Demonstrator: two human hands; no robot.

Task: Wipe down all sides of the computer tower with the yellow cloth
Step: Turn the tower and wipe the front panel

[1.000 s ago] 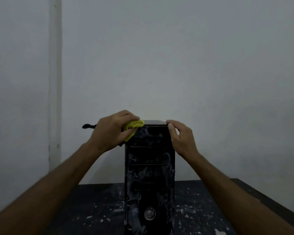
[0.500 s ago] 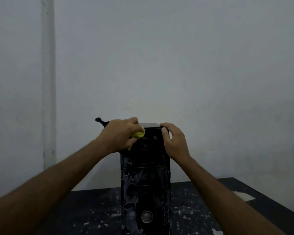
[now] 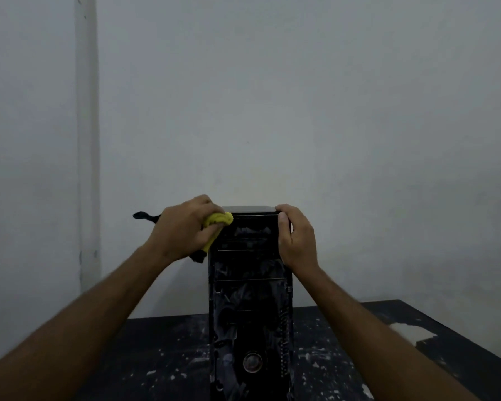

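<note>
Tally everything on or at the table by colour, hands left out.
Black: 3 - computer tower, table, strap-like object behind the left hand
Yellow: 1 - cloth
Total: 4

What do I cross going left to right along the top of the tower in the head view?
Wall pipe → black cable end → left hand → yellow cloth → computer tower → right hand.
</note>
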